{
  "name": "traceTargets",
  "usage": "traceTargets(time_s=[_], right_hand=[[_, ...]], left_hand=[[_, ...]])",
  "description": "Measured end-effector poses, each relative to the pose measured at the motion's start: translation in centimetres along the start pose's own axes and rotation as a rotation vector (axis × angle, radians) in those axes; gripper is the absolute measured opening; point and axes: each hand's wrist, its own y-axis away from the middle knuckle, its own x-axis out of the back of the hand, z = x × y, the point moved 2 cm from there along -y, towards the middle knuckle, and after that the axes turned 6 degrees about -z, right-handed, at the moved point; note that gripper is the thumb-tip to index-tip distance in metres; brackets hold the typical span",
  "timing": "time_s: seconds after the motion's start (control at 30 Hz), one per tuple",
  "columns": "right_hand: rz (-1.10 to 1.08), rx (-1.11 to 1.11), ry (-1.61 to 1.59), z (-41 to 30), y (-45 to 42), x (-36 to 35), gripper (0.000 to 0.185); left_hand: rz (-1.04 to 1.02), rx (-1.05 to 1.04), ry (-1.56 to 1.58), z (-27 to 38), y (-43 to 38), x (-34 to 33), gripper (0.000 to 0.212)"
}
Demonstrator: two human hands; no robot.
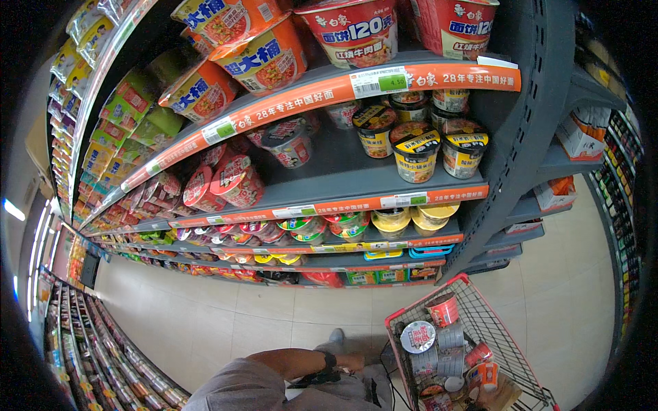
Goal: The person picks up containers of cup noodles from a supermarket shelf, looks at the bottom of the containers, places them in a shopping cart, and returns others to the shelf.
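Note:
My left hand [353, 361] is low in front of my body, with a dark band at the wrist. Its fingers are blurred and shaded, so its grip is unclear. Right of it stands a wire shopping cart [465, 280] with red trim. Inside lie a red noodle cup [443, 310], a white-lidded bowl [418, 336], several grey cups [451, 363], a small red pack [479, 354] and an orange and white cup [483, 376]. A brown shape beside the orange cup may be my right hand [484, 396]; shadow hides its fingers.
Ahead, a dark metal shelf [329, 182] carries red noodle tubs [354, 36], orange tubs [264, 59], black-lidded cups [416, 154] and red-lidded cups [237, 180]. An upright post [514, 154] ends it. Another stocked shelf [97, 354] runs along the left of the tiled floor [262, 308].

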Motion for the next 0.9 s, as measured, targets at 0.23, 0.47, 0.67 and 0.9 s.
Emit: traceTargets(time_s=[0.23, 0.47, 0.67, 0.9], right_hand=[[0.011, 0.000, 0.016, -0.2, 1.3, 1.1, 0.038], [-0.014, 0.068, 0.014, -2.7, 3.2, 2.1, 0.039], [-0.063, 0.185, 0.035, -9.3, 6.3, 4.0, 0.039], [-0.324, 0.193, -0.638, -12.0, 8.4, 1.3, 0.047]], left_hand=[[0.140, -0.021, 0.250, 0.4, -0.9, 1.1, 0.038], [0.726, -0.606, -0.128, 5.9, 6.6, 3.6, 0.061], [-0.135, 0.030, -0.060, 3.5, 6.7, 0.4, 0.027], [-0.076, -0.383, 0.464, 2.2, 8.4, 3.1, 0.022]])
